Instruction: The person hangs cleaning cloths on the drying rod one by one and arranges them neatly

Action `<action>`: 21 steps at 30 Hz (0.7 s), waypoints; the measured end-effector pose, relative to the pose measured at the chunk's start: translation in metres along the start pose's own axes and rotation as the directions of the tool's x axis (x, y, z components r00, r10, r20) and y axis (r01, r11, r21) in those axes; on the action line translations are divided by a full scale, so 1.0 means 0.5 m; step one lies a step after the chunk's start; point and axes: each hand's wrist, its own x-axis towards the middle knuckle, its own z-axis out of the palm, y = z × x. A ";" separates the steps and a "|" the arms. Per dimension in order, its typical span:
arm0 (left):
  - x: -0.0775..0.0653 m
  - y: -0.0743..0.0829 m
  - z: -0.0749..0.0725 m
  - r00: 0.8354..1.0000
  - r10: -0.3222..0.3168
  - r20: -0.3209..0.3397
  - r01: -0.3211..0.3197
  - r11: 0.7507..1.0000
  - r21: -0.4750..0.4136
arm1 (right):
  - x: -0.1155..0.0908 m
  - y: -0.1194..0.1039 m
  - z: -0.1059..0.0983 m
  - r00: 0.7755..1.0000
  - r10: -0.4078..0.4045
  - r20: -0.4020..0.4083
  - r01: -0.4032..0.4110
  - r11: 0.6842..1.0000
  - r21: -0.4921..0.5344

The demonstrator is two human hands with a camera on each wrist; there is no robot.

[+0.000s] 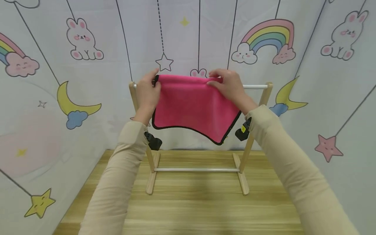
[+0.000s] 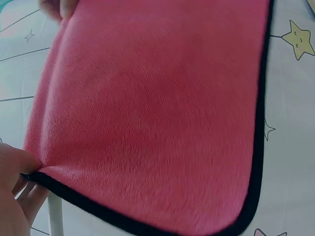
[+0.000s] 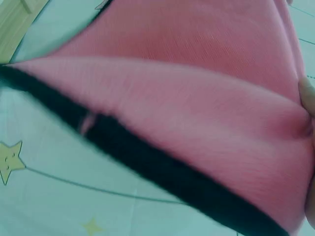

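Behind the pink cloth (image 1: 188,106), most of a white top bar (image 1: 255,86).

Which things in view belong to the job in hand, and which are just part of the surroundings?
Job in hand:
pink cloth, black-edged
left grip, pinching its edge
right grip, also pinching its edge
rack, probably, since its upper rail passes behind the cloth

Surroundings:
printed backdrop
wood-grain tabletop
black wrist devices, worn, not handled
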 end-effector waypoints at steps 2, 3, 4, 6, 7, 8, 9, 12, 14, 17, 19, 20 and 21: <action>0.000 -0.003 -0.002 1.000 0.012 -0.015 -0.012 1.000 0.005 | -0.006 0.007 -0.007 1.000 -0.003 0.030 0.003 1.000 -0.017; 0.000 -0.003 -0.003 1.000 0.017 -0.021 -0.017 1.000 0.008 | -0.011 0.011 -0.012 0.999 -0.003 0.047 0.005 1.000 -0.027; -0.001 -0.004 -0.003 0.999 0.024 -0.026 -0.024 1.000 0.012 | -0.015 0.015 -0.018 0.998 -0.007 0.063 0.010 0.999 -0.040; -0.002 -0.003 -0.003 0.999 0.035 -0.034 -0.035 0.999 0.010 | -0.025 0.026 -0.033 0.997 -0.021 0.078 0.026 0.998 -0.065; -0.003 -0.003 -0.003 0.999 0.037 -0.038 -0.037 0.999 0.007 | -0.030 0.031 -0.040 0.996 -0.031 0.081 0.037 0.996 -0.075; -0.003 -0.003 -0.002 0.998 0.042 -0.041 -0.042 0.999 0.005 | -0.035 0.037 -0.046 0.996 -0.041 0.082 0.048 0.995 -0.085; -0.004 -0.004 -0.002 0.998 0.046 -0.044 -0.046 0.999 0.001 | -0.040 0.043 -0.052 0.995 -0.053 0.079 0.061 0.994 -0.093; -0.007 -0.006 -0.002 0.997 0.054 -0.053 -0.054 0.998 -0.010 | -0.054 0.058 -0.065 0.994 -0.088 0.068 0.095 0.989 -0.111; -0.008 -0.009 -0.001 0.997 0.056 -0.057 -0.056 0.998 -0.015 | -0.062 0.066 -0.071 0.992 -0.110 0.060 0.116 0.987 -0.111; -0.008 -0.013 0.000 0.997 0.049 -0.057 -0.050 0.999 -0.014 | -0.063 0.067 -0.078 0.986 -0.158 0.051 0.163 0.981 -0.108; -0.009 -0.014 0.001 0.997 0.045 -0.060 -0.046 0.999 -0.018 | -0.056 0.063 -0.084 0.981 -0.189 0.039 0.193 0.974 -0.123; -0.009 -0.015 0.002 0.997 0.041 -0.062 -0.042 0.999 -0.021 | -0.050 0.059 -0.086 0.980 -0.199 0.027 0.201 0.970 -0.139; -0.009 -0.016 0.003 0.997 0.035 -0.066 -0.036 0.999 -0.026 | -0.043 0.055 -0.089 0.979 -0.205 0.005 0.203 0.966 -0.161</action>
